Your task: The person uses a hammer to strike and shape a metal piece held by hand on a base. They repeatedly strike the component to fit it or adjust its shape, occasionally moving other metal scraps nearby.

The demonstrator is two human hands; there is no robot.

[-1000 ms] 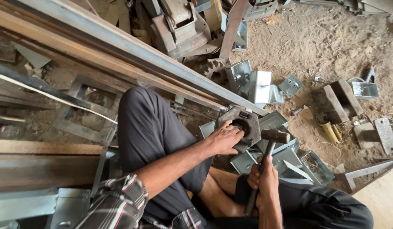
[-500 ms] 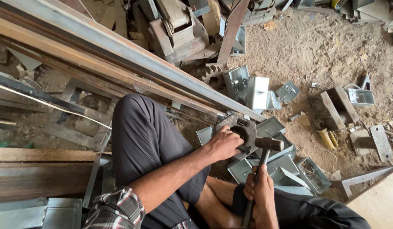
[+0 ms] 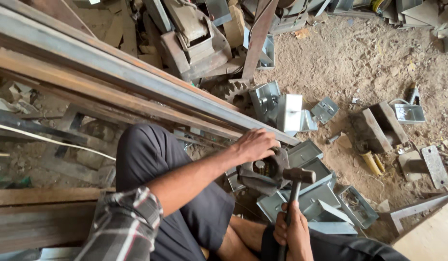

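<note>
Far left, long steel beams [image 3: 137,77] run across the dirt floor [image 3: 340,63], and the person sits beside them with one knee [image 3: 146,150] up, plaid sleeve [image 3: 122,227] low in view. The left hand [image 3: 255,145] comes in over that knee and clamps down on the top of a dark metal block [image 3: 265,171], fingers curled over its upper edge to pin it steady; the block rests on a heap of grey sheet-metal boxes [image 3: 311,193] just in front of the legs. Below and a touch to the right, the right hand [image 3: 291,232] is wrapped tight around the handle of a hammer [image 3: 295,188], whose head sits level with the block's right side, very near it or touching, hard to say which. This reads as the striking step: block held, hammer at the work. The next blow seems to call for a short, square hit on the block's side, well clear of the left fingers gripping right above. Further right lie more bent boxes, a flat plate [image 3: 434,164] and a yellow-handled tool [image 3: 371,162] on the dirt.
</note>
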